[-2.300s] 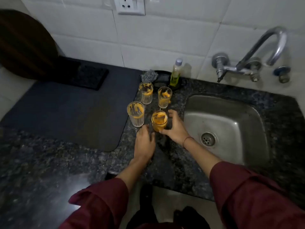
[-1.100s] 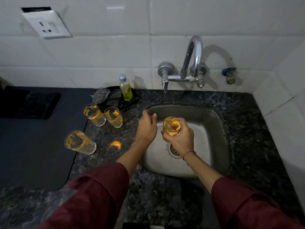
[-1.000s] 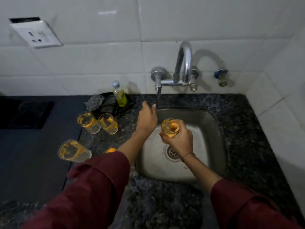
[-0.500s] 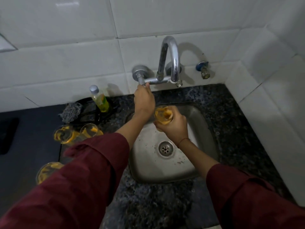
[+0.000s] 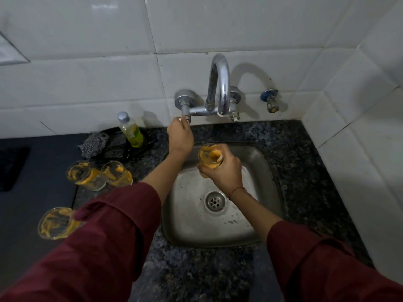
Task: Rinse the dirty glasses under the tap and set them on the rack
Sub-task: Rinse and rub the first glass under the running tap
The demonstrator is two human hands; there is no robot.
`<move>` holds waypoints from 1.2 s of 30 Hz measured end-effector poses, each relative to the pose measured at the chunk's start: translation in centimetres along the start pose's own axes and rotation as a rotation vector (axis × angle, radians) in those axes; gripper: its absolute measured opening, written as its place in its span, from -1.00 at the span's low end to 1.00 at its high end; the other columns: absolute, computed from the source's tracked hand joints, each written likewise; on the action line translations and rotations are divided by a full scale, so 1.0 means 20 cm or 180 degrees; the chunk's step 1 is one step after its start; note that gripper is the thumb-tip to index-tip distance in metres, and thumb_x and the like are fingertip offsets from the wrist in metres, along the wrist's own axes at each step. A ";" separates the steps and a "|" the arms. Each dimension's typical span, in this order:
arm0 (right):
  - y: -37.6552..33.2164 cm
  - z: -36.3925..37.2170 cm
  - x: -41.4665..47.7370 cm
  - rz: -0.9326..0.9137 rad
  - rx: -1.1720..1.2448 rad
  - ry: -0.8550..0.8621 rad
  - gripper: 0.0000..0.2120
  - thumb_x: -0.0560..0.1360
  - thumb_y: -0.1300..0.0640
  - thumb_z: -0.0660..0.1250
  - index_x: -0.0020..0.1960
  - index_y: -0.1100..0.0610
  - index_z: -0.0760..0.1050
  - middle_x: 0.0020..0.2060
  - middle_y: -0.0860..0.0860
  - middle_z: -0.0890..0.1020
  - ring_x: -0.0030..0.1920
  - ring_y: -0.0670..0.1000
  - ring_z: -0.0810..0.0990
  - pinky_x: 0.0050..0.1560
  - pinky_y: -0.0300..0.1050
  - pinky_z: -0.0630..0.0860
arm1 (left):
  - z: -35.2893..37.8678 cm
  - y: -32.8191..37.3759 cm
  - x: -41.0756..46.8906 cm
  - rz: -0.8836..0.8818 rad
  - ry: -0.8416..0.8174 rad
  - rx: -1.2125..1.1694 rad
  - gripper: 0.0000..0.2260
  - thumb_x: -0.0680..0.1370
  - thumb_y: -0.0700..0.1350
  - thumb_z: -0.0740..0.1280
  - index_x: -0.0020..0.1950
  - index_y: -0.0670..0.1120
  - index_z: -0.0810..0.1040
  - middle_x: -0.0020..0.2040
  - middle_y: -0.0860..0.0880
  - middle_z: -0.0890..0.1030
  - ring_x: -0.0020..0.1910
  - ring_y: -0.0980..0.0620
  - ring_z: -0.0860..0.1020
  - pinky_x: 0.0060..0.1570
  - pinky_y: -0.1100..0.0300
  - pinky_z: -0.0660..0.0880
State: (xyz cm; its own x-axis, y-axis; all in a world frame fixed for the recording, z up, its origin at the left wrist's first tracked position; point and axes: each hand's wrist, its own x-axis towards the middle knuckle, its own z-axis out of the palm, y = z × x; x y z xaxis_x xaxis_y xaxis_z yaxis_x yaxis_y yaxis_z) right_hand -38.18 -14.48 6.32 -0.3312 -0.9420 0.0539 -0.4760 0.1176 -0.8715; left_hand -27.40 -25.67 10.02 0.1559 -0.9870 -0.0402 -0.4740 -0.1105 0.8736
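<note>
My right hand (image 5: pixel 222 172) grips a glass (image 5: pixel 209 156) smeared with orange residue, upright over the back of the steel sink (image 5: pixel 257 225), below and slightly in front of the curved tap spout (image 5: pixel 221 83). My left hand (image 5: pixel 180 136) reaches up to the tap's left handle (image 5: pixel 185 112), fingers curled round its end. No water is visible. Three more orange-stained glasses stand on the counter left of the sink: two together (image 5: pixel 84 175) (image 5: pixel 116 173) and one nearer me (image 5: pixel 55 223), partly hidden by my left sleeve.
A bottle of yellow-green liquid (image 5: pixel 130 130) and a steel scrubber (image 5: pixel 93 142) sit on a black tray by the wall. A dark grey mat (image 5: pixel 32 192) covers the counter at the left. White tiled walls close in behind and at the right.
I carried the glass from the counter to over the sink. My left hand rose from the sink's edge to the tap handle and now holds it. My view moved right and closer.
</note>
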 end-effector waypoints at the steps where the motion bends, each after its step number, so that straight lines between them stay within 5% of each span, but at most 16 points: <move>1: 0.00 0.00 0.00 -0.0014 0.0013 -0.0011 -0.55 0.25 -0.02 0.66 0.03 0.04 0.53 -0.17 -0.10 0.69 -0.15 -0.11 0.65 -0.12 -0.14 0.60 | 0.00 0.00 0.00 -0.0023 0.0019 -0.0044 -0.67 0.75 -0.06 0.05 0.00 -0.24 0.47 -0.08 -0.18 0.52 -0.21 -0.02 0.44 -0.35 0.15 0.18; 11: 0.01 0.00 0.00 0.0033 0.0081 -0.0045 -0.54 0.24 -0.01 0.65 0.03 0.04 0.53 -0.16 -0.07 0.69 -0.13 -0.05 0.67 -0.06 -0.06 0.63 | 0.03 -0.06 0.03 -0.0063 0.0017 -0.0244 -0.65 0.75 -0.03 0.06 -0.07 -0.21 0.45 -0.16 -0.19 0.55 -0.24 -0.04 0.47 -0.26 0.06 0.36; 16: 0.01 0.00 0.00 0.0038 0.0166 -0.0057 -0.54 0.25 0.01 0.66 0.04 0.01 0.52 -0.17 -0.13 0.68 -0.13 -0.12 0.67 -0.06 -0.10 0.62 | -0.02 -0.06 -0.04 0.0160 -0.0120 -0.0475 -0.75 0.73 -0.02 0.11 0.00 -0.15 0.45 -0.20 -0.03 0.52 -0.25 0.06 0.44 -0.19 0.08 0.37; 18: 0.02 0.00 -0.01 0.0014 0.0258 -0.0005 -0.54 0.25 0.03 0.67 0.04 0.02 0.53 -0.18 -0.15 0.68 -0.15 -0.18 0.66 -0.09 -0.15 0.62 | -0.03 -0.15 -0.15 0.0303 -0.0069 -0.0556 -0.85 0.68 -0.17 0.18 0.19 -0.15 0.48 -0.01 -0.01 0.59 -0.08 0.10 0.52 -0.04 0.12 0.45; 21: 0.04 0.00 -0.04 0.0038 0.0416 0.0066 -0.54 0.26 0.07 0.67 0.05 0.01 0.52 -0.16 -0.17 0.67 -0.13 -0.21 0.65 -0.11 -0.21 0.60 | -0.02 -0.37 -0.36 0.0568 -0.0596 -0.0509 -0.42 0.42 -0.32 0.34 0.46 -0.12 0.40 0.33 -0.05 0.56 0.29 0.04 0.54 0.28 0.04 0.52; 24: 0.06 0.01 -0.07 0.0017 0.0612 -0.0114 -0.50 0.32 0.07 0.64 0.17 0.01 0.51 -0.04 -0.14 0.68 -0.02 -0.20 0.66 0.03 -0.14 0.63 | 0.04 -0.44 -0.48 0.0691 -0.1455 -0.0502 -0.36 0.36 -0.34 0.54 0.41 -0.13 0.44 0.23 0.02 0.62 0.22 0.15 0.59 0.20 0.14 0.56; 27: 0.07 0.01 -0.09 -0.0003 0.0684 -0.0663 -0.33 0.44 0.03 0.56 0.46 0.03 0.34 0.22 -0.01 0.62 0.20 -0.12 0.61 0.26 -0.12 0.56 | 0.09 -0.38 -0.47 0.0490 -0.0959 -0.0795 -0.64 0.46 -0.27 0.53 0.23 -0.11 0.58 0.05 0.06 0.68 0.03 0.18 0.65 0.04 0.12 0.62; 30: 0.12 -0.01 -0.12 -0.0479 0.0005 -0.0871 -0.32 0.60 -0.04 0.31 0.62 0.09 0.12 0.47 0.10 0.30 0.43 -0.04 0.34 0.44 -0.16 0.37 | 0.09 -0.37 -0.40 0.0630 -0.0856 -0.0524 -0.75 0.47 -0.17 0.52 0.12 -0.05 0.65 -0.03 0.06 0.71 -0.03 0.15 0.67 0.03 0.02 0.64; 33: 0.17 -0.06 -0.12 -0.1417 -0.1044 -0.0464 -0.63 0.59 0.17 0.33 0.39 0.20 0.48 0.46 0.19 0.33 0.46 0.13 0.26 0.43 0.03 0.33 | 0.06 -0.36 -0.37 0.0686 -0.0956 -0.0186 -0.71 0.36 -0.09 0.54 0.07 -0.03 0.66 -0.08 0.08 0.72 -0.07 0.17 0.68 -0.02 0.04 0.64; 36: 0.19 -0.09 -0.09 -0.1989 -0.1437 -0.0473 -0.82 0.55 0.25 0.34 0.12 0.28 0.58 0.23 0.22 0.57 0.26 0.13 0.46 0.20 0.05 0.46 | 0.06 -0.37 -0.33 0.0804 -0.1251 0.0041 -0.71 0.28 -0.02 0.50 -0.03 -0.03 0.65 -0.13 0.09 0.71 -0.10 0.12 0.68 -0.08 0.00 0.63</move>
State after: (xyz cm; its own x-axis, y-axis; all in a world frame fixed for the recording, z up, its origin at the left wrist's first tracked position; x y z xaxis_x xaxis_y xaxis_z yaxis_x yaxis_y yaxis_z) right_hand -40.92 -11.70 3.83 0.2045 -0.9040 0.3755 -0.8339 -0.3618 -0.4169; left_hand -25.97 -18.39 3.20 -0.3049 -0.9523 -0.0099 -0.4659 0.1400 0.8737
